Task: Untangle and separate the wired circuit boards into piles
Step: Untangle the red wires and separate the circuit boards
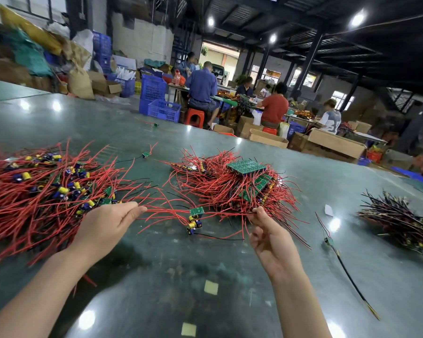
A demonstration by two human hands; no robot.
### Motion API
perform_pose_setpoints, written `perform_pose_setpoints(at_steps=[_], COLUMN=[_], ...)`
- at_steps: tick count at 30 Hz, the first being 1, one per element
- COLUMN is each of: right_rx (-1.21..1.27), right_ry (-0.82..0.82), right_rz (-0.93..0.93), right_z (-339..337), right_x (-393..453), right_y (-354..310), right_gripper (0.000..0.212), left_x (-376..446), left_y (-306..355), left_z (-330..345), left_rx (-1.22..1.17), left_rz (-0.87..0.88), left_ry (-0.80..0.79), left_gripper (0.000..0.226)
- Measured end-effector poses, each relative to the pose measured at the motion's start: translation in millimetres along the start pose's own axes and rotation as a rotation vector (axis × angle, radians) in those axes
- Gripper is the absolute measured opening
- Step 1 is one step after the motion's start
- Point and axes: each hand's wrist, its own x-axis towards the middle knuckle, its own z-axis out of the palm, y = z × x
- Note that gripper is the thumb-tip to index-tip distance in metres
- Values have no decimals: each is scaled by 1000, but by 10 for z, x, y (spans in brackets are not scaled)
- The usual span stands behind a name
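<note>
Small green circuit boards [195, 217] with yellow capacitors hung above the green table [230, 276], between two red-wired piles. Your left hand [108, 223] pinched their red wires [161, 212] at the fingertips; your right hand [269, 236] pinched the opposite wire ends.

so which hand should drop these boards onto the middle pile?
Probably right. The right hand pinches the wires beside the middle pile; the left hand grips the other ends near the left heap, boards hanging between.
</note>
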Motion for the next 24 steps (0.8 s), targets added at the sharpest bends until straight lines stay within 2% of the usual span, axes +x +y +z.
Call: perform_pose_setpoints(at_steps=[3,5,10,12,15,19,21,24], right_rx=[-495,-636,-541,-507,-700,-1030,-1014,-614], right_ry=[206,281,181,156,282,395,374,198], right_rz=[-311,-424,-308,-263,-349,-491,-510,-435], right_z=[-17,-12,-11,-4,-12,-35,-18,93], right_x=[-3,6,24,22,24,8,-5,-68], right_y=[62,86,93,98,103,161,178,189], right_gripper=[27,32,26,29,32,32,35,27], left_x=[-15,-17,-33,-31,-36,-53,-51,-34], left_y=[13,56,27,-10,21,68,15,11], left_z=[-9,-14,-8,2,-7,13,28,11], left_rx=[165,232,205,142,130,160,219,447], left_rz=[-1,13,-14,-40,-17,20,-34,-152], left_ry=[41,41,78,80,71,83,88,113], left_gripper=[51,47,52,46,53,47,55,43])
